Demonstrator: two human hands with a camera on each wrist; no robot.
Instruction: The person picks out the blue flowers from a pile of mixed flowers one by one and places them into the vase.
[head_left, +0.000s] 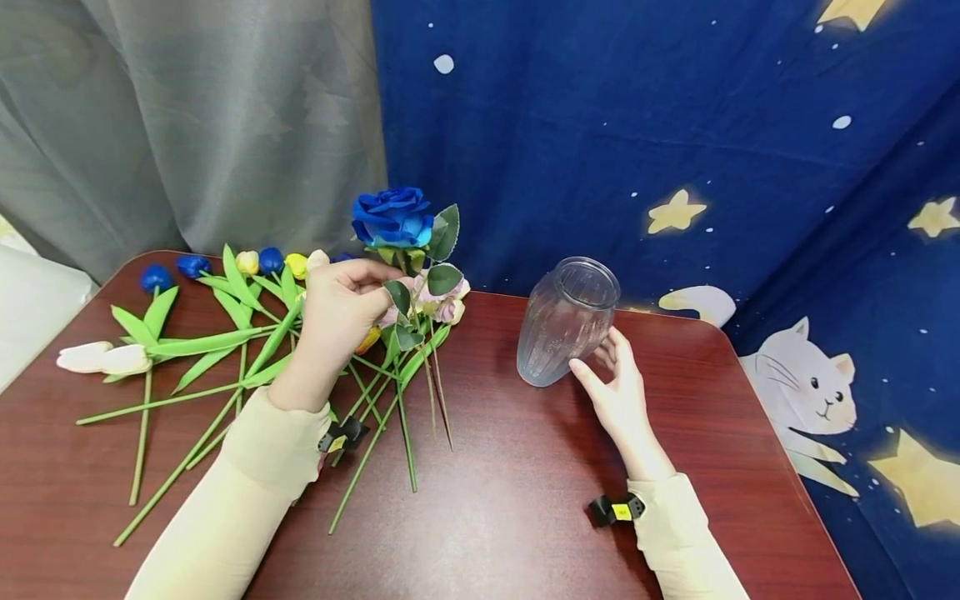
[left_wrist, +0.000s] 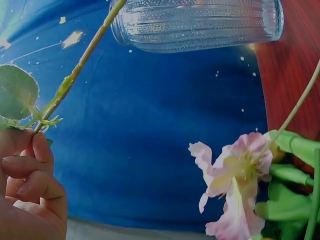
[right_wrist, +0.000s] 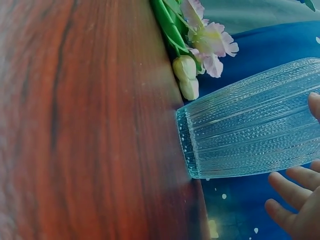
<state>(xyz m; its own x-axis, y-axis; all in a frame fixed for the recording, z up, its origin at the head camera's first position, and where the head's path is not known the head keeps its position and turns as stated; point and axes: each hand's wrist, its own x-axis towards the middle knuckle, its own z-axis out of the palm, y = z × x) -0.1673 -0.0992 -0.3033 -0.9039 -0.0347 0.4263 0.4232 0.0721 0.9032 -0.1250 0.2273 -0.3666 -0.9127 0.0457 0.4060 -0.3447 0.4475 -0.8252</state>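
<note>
My left hand [head_left: 341, 312] pinches the stem of an artificial blue rose [head_left: 393, 218] between thumb and fingers. The bloom is upright, and the brown-green stem [left_wrist: 80, 65] crosses the left wrist view beside a green leaf [left_wrist: 19, 92]. Right of centre, a clear ribbed glass vase [head_left: 566, 321] stands with its mouth up and its base on the table. Next to its lower right side is my right hand [head_left: 621, 396], thumb at the near side of the glass and fingers spread, fairly straight, along the other side. Nothing is seen inside the vase.
Artificial tulips with blue, white and yellow heads lie across the left of the brown table [head_left: 495, 500], their green stems [head_left: 187, 471] crossing. Pink flowers [left_wrist: 235, 180] lie behind the rose stem. A grey curtain [head_left: 247, 125] and a blue starry curtain [head_left: 540, 150] hang at the back.
</note>
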